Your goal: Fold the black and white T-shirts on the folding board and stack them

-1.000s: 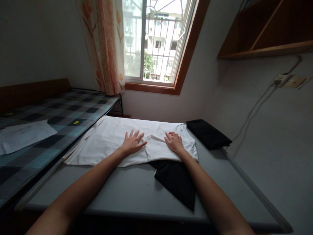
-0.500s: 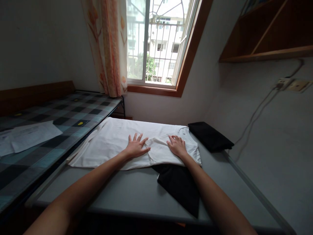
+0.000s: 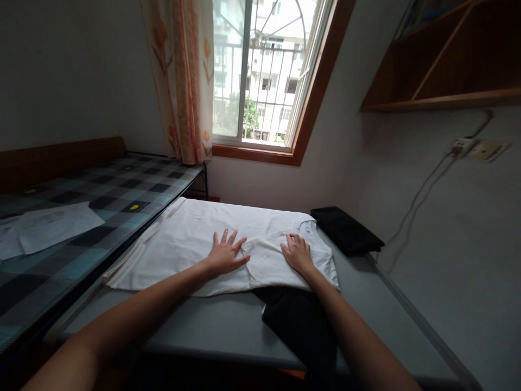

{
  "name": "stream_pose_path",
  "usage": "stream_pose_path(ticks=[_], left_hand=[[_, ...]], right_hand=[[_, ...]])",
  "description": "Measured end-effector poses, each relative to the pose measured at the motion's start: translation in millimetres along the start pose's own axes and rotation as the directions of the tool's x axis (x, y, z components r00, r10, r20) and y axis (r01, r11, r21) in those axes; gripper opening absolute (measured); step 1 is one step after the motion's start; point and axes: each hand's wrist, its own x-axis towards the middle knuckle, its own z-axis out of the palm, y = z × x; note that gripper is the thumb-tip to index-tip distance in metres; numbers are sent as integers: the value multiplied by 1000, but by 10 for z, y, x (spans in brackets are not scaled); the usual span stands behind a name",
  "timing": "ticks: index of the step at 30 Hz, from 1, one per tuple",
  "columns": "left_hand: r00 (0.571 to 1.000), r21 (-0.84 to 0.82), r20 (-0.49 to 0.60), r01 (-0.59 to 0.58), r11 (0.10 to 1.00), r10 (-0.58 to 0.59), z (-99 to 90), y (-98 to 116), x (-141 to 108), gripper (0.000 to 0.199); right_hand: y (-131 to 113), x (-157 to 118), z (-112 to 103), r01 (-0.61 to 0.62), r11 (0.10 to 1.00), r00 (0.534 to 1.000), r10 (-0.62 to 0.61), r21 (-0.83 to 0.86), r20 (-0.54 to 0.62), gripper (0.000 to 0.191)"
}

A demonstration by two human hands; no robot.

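Observation:
A white T-shirt (image 3: pixel 179 247) lies spread across the grey table, its collar toward the right and one part, seemingly a sleeve, folded over its body. Flat on the shirt's middle rests my left hand (image 3: pixel 226 254), fingers spread, thumb at the edge of the folded part. My right hand (image 3: pixel 298 253) presses on that folded part near the collar, its fingers slightly bent and holding nothing. From under the shirt's near edge a black cloth (image 3: pixel 299 326) comes out and reaches over the table's front edge, partly covered by the shirt and my right forearm.
A folded black garment (image 3: pixel 348 231) sits at the table's (image 3: pixel 220 326) far right corner. To the left is a bed with a checked mattress (image 3: pixel 158 176) bearing white papers (image 3: pixel 61 225). A curtain (image 3: pixel 189 81) hangs by the window; a wooden shelf (image 3: pixel 443 100) juts out at upper right.
My right hand has shifted slightly right and toward me on the shirt. The shirt's near edge and the black cloth appear a little lower; the view has tilted slightly. My left hand stays spread.

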Motion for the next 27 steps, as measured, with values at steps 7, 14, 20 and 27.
stream_pose_path(ticks=[7,14,20,27], left_hand=[[1000,4,-16,-3,1000,3,11,-6,-2,73],[999,10,-37,-2,1000,3,5,0,-19,72],[999,-1,-38,-1,1000,1,7,6,-10,73],[999,-8,-32,2,1000,-2,14,25,-49,72]], right_hand=[[-8,209,-38,-150,984,989,151,95,0,43],[-38,481,-8,-284,947,958,285,150,12,29],[0,389,55,-205,971,972,217,125,-92,28],[16,198,36,-147,987,983,154,72,-103,31]])
